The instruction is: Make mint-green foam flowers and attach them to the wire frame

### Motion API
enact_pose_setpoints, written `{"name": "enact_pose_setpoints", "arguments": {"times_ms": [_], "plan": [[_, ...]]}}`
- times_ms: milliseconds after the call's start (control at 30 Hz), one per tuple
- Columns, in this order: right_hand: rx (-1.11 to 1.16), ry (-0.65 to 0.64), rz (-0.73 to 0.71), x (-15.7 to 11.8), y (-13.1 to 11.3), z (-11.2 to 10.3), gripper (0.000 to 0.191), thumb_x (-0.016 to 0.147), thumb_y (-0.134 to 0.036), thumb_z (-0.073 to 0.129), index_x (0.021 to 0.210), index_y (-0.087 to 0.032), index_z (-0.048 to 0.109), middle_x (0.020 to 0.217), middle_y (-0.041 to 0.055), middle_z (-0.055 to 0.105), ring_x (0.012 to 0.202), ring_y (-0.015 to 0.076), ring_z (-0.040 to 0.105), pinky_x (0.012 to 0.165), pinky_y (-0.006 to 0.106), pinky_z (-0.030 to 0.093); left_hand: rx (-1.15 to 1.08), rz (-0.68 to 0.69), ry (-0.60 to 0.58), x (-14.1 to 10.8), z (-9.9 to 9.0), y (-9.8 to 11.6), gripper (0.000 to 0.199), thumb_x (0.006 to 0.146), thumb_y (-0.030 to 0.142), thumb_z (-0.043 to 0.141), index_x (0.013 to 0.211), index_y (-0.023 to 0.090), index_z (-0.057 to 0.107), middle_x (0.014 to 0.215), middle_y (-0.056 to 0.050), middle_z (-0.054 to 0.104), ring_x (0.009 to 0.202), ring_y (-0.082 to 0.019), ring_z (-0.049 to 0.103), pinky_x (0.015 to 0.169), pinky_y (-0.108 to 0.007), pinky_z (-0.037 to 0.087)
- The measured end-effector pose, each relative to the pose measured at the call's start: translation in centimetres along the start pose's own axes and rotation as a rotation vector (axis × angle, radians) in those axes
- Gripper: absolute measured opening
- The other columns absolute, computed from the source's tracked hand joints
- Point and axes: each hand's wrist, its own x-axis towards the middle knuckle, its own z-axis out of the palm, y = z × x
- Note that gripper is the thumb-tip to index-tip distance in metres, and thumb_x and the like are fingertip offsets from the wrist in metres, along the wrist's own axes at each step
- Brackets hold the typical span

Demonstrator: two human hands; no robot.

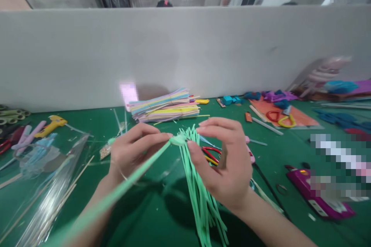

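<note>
A bundle of mint-green pipe cleaners [199,197] hangs between my hands, its short ends bunched at the top and its long ends trailing down. My left hand [131,150] pinches the top left of the bundle. From that pinch, one long green strand [130,181] runs toward the lower left, close to the camera and blurred. On the other side, my right hand [226,158] is curved beside the top of the bundle. Its fingers and thumb are apart, with the thumb tip near or touching the green stems; contact is hard to tell.
Pastel pipe cleaner bundles [168,108] lie by the white partition [174,54]. To the left are a yellow glue gun [52,125] and clear plastic wrapping [58,185]. Red-and-yellow-handled pliers [211,154] lie behind my right hand, with a magenta device [319,193] farther right.
</note>
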Motion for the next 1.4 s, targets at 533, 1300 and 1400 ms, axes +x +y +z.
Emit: {"name": "enact_pose_setpoints", "arguments": {"times_ms": [533, 1300, 1400], "plan": [[0.832, -0.453, 0.724, 0.1, 1.5, 0.5, 0.018, 0.088, -0.038, 0.071, 0.084, -0.021, 0.068, 0.071, -0.0027, 0.06, 0.061, 0.009, 0.052, 0.054, 0.021, 0.045, 0.6, 0.416, 0.001, -1.6, -2.5, 2.1, 0.037, 0.081, 0.018, 0.076, 0.112, 0.037, 0.074, 0.096, 0.003, 0.081, 0.072, -0.021, 0.072, 0.062, -0.035, 0.053], [0.092, -0.297, 0.19, 1.3, -0.7, -2.6, 0.009, 0.085, -0.021, 0.072, 0.092, -0.026, 0.071, 0.106, 0.0035, 0.055, 0.105, 0.0197, 0.056, 0.091, 0.037, 0.049, 0.664, 0.626, -0.157, -0.9, -3.5, 2.8, 0.034, 0.081, 0.012, 0.078, 0.103, 0.038, 0.077, 0.096, 0.007, 0.08, 0.063, -0.014, 0.069, 0.05, -0.027, 0.051], [0.001, -0.393, 0.104, 1.6, -0.9, -2.8, 0.011, 0.086, -0.022, 0.073, 0.095, -0.028, 0.075, 0.114, 0.0043, 0.057, 0.107, 0.0207, 0.057, 0.086, 0.037, 0.05, 0.639, 0.631, -0.165, -0.7, -3.3, 2.7, 0.028, 0.082, 0.018, 0.078, 0.1, 0.039, 0.077, 0.096, 0.008, 0.08, 0.062, -0.013, 0.068, 0.051, -0.027, 0.051]]}}
